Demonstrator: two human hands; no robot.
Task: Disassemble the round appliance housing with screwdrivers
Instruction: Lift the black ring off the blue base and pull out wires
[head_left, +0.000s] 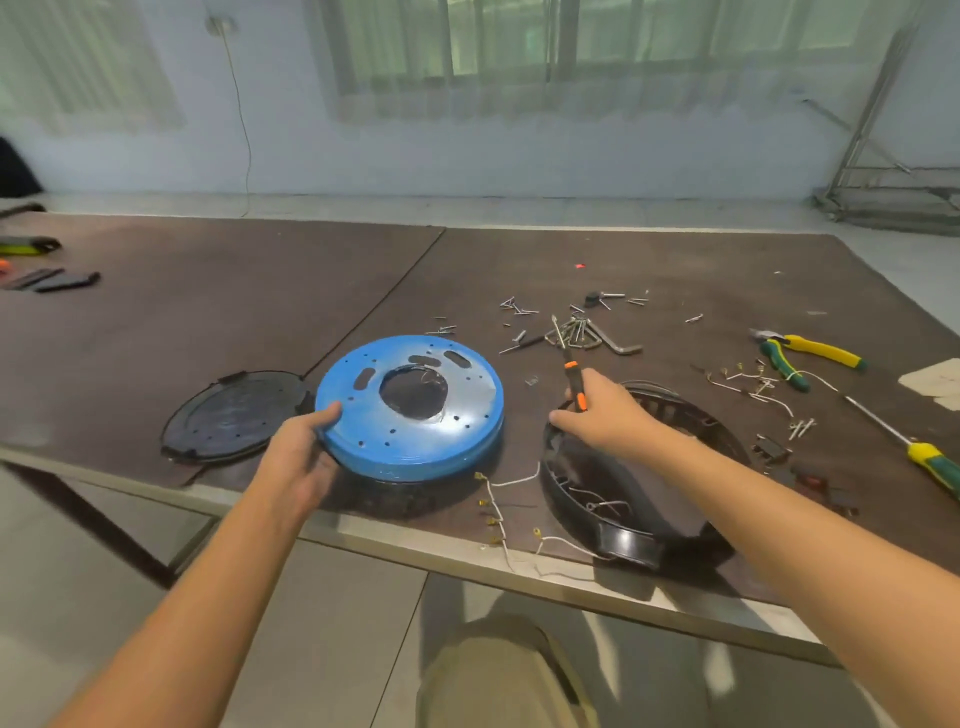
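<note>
The blue housing plate (415, 436) lies near the table's (208, 322) front edge; the left hand (304, 457) grips its left rim, thumb on top; right of the plate, the right hand (605, 413) curls round an orange-and-black screwdriver (573, 375) above a black ring shell (628, 540); a black lid (234, 415) lies left of the plate; loose screws (517, 306) beyond it.

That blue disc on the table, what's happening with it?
A person is taking a round appliance apart. Their left hand grips the blue disc by its rim, while the right hand holds an orange-and-black screwdriver, tip pointing away, at the edge of a black housing shell. A flat black cover lies left of the disc, and loose screws and pliers are scattered on the table.
</note>
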